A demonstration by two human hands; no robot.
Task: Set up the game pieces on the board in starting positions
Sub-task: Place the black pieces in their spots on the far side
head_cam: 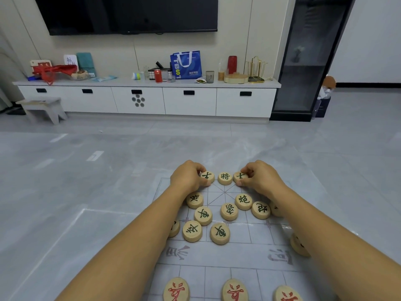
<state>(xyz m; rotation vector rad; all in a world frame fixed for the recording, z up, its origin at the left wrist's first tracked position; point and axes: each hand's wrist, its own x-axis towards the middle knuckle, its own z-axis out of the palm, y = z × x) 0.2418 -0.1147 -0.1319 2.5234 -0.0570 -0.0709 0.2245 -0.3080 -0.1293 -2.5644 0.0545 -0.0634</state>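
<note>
Fingers [201, 168] of left hand [186, 178]: curled tight, pinching left advisor piece [207, 176], thumb at its near rim, fingertips at its far rim. Fingers [246, 170] of right hand [263, 179]: curled the same way, pinching right advisor piece [239, 176]. Both forearms in from bottom of frame, over board [238, 255].

Near to far:

Along board's near edge: three red pieces [176, 290] in a row, well apart, face up, cut off by frame bottom.

Across board's middle: river band [227, 254], grey printed characters toward left and right edges.

On far half: green pieces [220, 233] scattered loose, face up, seven in full view, mostly off the line crossings, several touching neighbours. Three more half hidden: one under left forearm toward board's left edge, two behind right forearm toward right edge.

At middle of board's far edge: general piece [225, 178], flat, between the two pinched pieces, just beside each. Touching or not: cannot tell. Pinched pieces seemingly down on board, not raised.

Under board: grey tiled floor [86, 170].

Against far wall: long white cabinet [188, 101], clutter on top, incl. blue bag [186, 65] and red can [158, 76]. Small stool [43, 107] on floor by cabinet's left end. Dark TV [130, 14] on wall above. Tall dark glass case [308, 61] at cabinet's right end.
</note>
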